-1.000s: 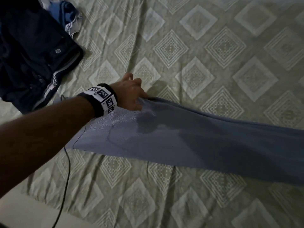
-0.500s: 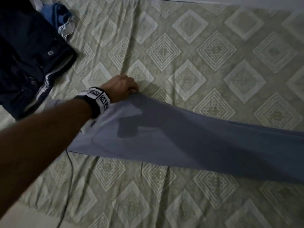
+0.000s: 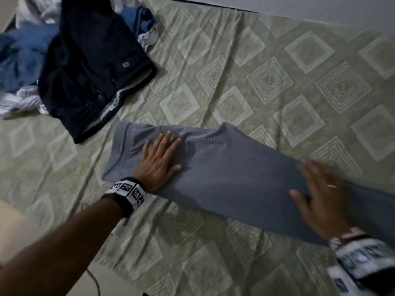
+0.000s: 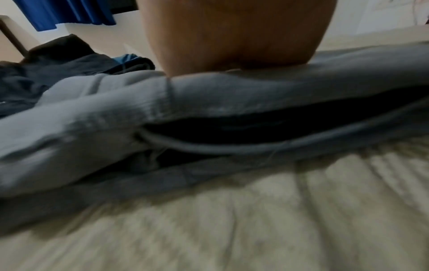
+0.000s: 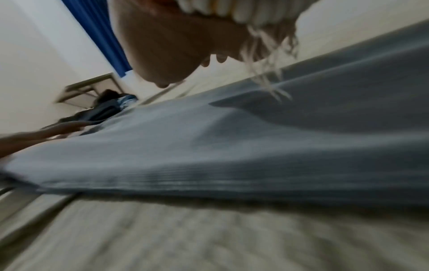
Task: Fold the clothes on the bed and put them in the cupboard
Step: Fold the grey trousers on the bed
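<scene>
On the far left of the bed lies a messy pile of blue and white clothes [image 3: 19,67], not yet folded. Touching it on the right is a dark navy garment with a pale stripe [image 3: 92,67], lying flat and rumpled.

Next comes the long grey ribbed garment [image 3: 224,174]. It lies stretched across the green bedsheet with pale diamond shapes [image 3: 267,77], from the middle of the bed out past the right edge of the head view. It looks already folded once along its length, because the left wrist view shows two layers with a dark gap between them.

The left hand [image 3: 159,162] lies flat on the left end of the grey garment. Its fingers are straight and spread, and it holds nothing; it only presses the cloth down.

Further right, the right hand [image 3: 320,201] is over the same garment. It is blurred, so I can only say the fingers look spread and flat, likely brushing the cloth and not gripping it.

The step in hand seems to be smoothing the grey garment flat. The next move would need one end picked up and brought over to the other end, edges lined up, with one hand keeping the cloth from sliding.
</scene>
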